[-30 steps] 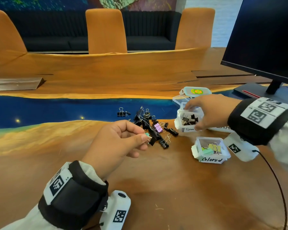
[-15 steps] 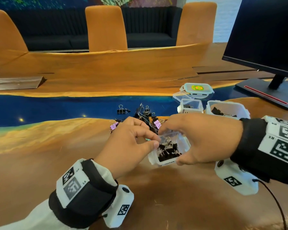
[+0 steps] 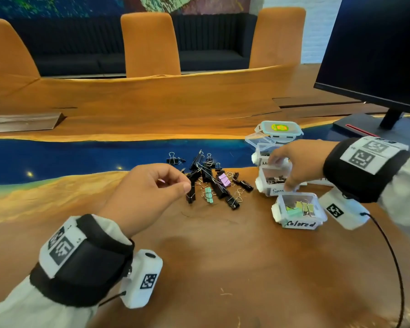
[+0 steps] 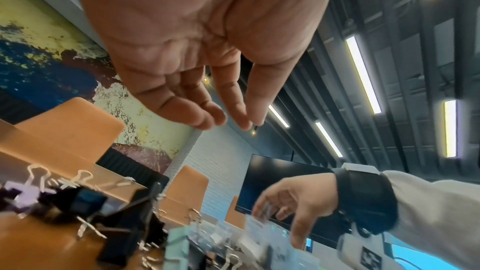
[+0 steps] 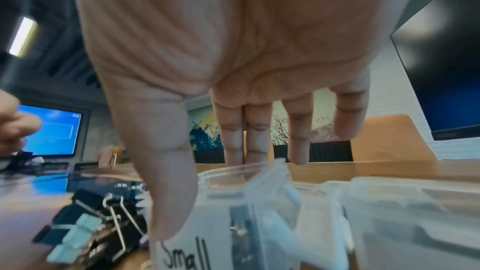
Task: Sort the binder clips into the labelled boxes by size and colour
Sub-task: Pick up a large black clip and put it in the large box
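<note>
A pile of binder clips (image 3: 211, 178), mostly black, with a purple clip (image 3: 224, 179) and a mint clip (image 3: 208, 195), lies mid-table. My left hand (image 3: 184, 185) hovers at the pile's left edge, fingers loosely curled; the left wrist view shows nothing in the left hand (image 4: 233, 122). My right hand (image 3: 281, 174) grips the clear "Small" box (image 3: 275, 185), thumb on its front wall and fingers over the far rim; the right wrist view shows that grip of the right hand (image 5: 207, 194) on the Small box (image 5: 197, 254). The "Colored" box (image 3: 298, 214) stands in front of it.
Another clear labelled box (image 3: 262, 152) stands behind the Small box, with loose lids (image 3: 278, 130) beyond it. A monitor (image 3: 376, 55) on its stand fills the far right. Orange chairs line the table's far side. My right wrist's cable (image 3: 388, 245) trails over the table.
My right hand carried the Small box from the front centre back to the right, beside the other boxes. My left hand left the box and moved to the pile's left edge.
</note>
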Demonstrator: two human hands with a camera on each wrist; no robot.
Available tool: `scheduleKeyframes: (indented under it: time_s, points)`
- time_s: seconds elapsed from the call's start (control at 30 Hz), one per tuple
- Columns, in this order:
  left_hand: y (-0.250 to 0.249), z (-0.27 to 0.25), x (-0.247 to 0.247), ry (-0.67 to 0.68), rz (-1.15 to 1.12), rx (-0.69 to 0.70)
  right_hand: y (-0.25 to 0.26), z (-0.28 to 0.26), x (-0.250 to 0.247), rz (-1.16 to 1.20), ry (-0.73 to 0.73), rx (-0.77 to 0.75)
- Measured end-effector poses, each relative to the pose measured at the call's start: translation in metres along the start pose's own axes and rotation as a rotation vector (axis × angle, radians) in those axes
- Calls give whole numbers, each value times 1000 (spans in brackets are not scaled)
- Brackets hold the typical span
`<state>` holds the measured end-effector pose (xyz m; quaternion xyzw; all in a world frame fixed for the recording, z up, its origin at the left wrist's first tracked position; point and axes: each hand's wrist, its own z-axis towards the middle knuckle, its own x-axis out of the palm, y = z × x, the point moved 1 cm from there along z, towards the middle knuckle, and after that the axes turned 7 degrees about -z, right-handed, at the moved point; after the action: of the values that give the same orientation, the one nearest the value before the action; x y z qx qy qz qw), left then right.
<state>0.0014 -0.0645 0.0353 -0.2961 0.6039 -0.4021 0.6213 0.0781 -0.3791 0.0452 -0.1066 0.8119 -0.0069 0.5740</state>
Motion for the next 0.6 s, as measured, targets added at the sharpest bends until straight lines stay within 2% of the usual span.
scheduleKeyframes:
  time_s: [0.17, 0.27, 0.33, 0.47, 0.6]
  points:
    - [12, 25, -26, 50, 329, -104, -3, 3, 5, 3, 14, 25]
    - [26, 42, -32, 143, 592, -171, 0, -8, -3, -29, -84, 16]
    - [35, 53, -31, 184, 700, -207, 4, -20, -7, 58, -161, -27]
    - [51, 70, -24, 271, 830, -222, 21, -51, -8, 323, -264, -159]
    - [52, 77, -11, 325, 834, -238, 37, -80, 0, 459, -302, -253]
